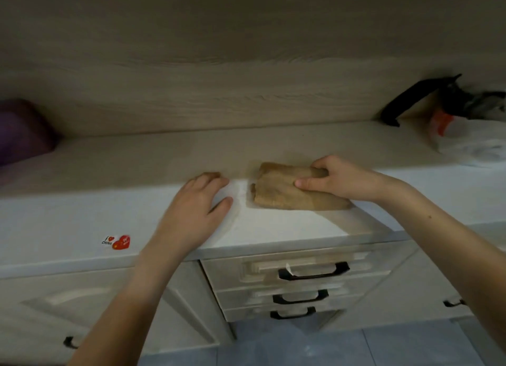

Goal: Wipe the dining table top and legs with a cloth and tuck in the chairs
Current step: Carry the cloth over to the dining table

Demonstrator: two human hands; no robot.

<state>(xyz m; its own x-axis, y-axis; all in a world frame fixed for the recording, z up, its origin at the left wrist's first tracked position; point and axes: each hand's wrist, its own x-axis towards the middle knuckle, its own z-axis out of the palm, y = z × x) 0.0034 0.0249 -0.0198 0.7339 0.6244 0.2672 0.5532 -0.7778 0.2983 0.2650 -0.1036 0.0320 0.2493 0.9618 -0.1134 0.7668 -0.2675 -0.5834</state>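
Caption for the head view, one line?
Right hand grips folded tan cloth on white countertop; left hand rests beside it.

home: countertop (273, 229), drawers (301, 281)

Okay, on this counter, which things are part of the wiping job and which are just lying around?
For the job:
- folded brown cloth, gripped by the right hand
- left hand, resting flat on the white top

Just lying about:
- heart sticker
- purple thing, far left, too blurred to name
- black strap
- plastic bag
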